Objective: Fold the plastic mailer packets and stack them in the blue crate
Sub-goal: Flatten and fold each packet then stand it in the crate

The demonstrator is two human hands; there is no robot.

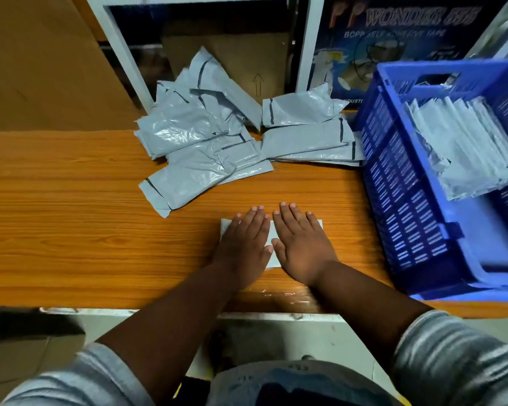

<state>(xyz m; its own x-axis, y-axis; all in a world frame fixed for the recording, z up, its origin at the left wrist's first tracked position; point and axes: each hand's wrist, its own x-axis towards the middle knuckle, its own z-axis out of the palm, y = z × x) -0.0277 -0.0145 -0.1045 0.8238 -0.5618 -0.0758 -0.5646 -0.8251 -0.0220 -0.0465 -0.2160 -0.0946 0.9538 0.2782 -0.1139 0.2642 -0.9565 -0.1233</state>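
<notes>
A folded grey mailer packet (272, 238) lies flat on the wooden table near its front edge. My left hand (244, 241) and my right hand (301, 244) press down on it side by side with straight fingers, covering most of it. A loose heap of unfolded grey mailers (206, 142) lies farther back on the table. The blue crate (405, 200) stands at the right, with several folded packets (469, 148) stacked on edge inside it.
The wooden table (71, 215) stretches to the left of my hands. A white shelf frame (123, 54) rises behind the heap, holding a brown carton and a blue tape box (393, 39). A large brown board leans at the back left.
</notes>
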